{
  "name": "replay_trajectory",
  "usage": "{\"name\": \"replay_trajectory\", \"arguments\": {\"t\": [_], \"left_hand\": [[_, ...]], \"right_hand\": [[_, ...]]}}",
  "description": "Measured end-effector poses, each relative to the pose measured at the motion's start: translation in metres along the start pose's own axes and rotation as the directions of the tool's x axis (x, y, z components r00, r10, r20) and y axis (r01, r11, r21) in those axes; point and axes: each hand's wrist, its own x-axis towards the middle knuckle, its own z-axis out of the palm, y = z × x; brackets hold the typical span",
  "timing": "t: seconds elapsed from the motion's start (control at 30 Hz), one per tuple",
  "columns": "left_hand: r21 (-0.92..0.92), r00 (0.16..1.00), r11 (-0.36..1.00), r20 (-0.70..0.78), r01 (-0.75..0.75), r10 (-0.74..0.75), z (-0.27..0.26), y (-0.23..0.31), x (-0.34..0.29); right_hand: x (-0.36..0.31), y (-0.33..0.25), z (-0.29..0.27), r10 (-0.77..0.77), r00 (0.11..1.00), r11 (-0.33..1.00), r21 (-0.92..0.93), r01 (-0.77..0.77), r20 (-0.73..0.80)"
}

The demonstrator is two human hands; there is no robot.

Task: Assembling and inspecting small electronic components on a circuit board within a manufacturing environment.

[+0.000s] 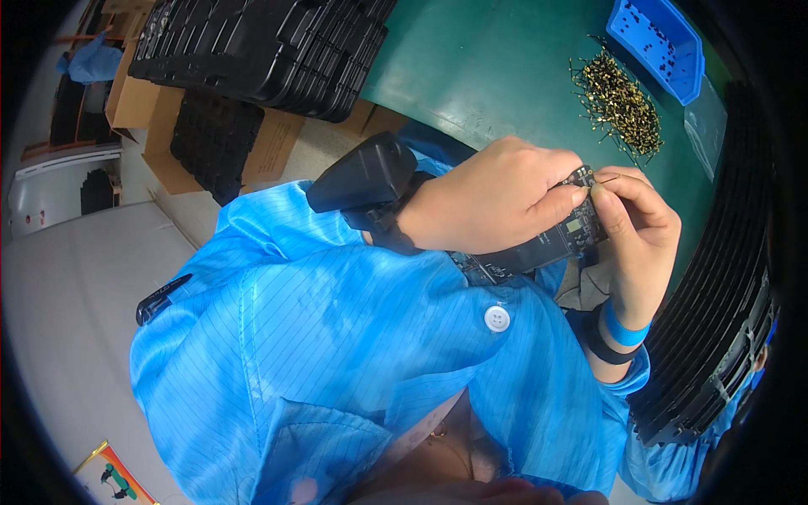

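A black circuit board, long and narrow with small parts along its far end, is held up in front of my chest. My left hand grips it from the left, thumb lying over its face near the far corner. At that same corner, the thumb and fingertips of my right hand are pinched together, touching or almost touching the board. A thin dark line shows by these fingertips; what they pinch is too small to make out. Beyond my hands, a heap of small gold-and-black parts with thin leads lies on the green table.
A blue plastic bin with a few dark bits stands at the far right. Stacked black trays rise along the right side; more black trays stand at upper left, above an open cardboard box. Another person's blue sleeve shows at lower right.
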Motion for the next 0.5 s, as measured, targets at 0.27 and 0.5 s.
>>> {"name": "replay_trajectory", "arguments": {"t": [0.27,0.5], "left_hand": [[-0.006,1.000,1.000,0.021,-0.010,0.010,0.001,-0.003,0.000],[-0.009,1.000,1.000,0.023,-0.005,0.005,0.000,-0.002,0.001]], "right_hand": [[0.007,-0.016,-0.002,-0.083,0.995,0.942,-0.323,0.096,0.053],[0.007,-0.018,0.000,-0.113,0.992,0.918,-0.377,0.126,0.057]]}}
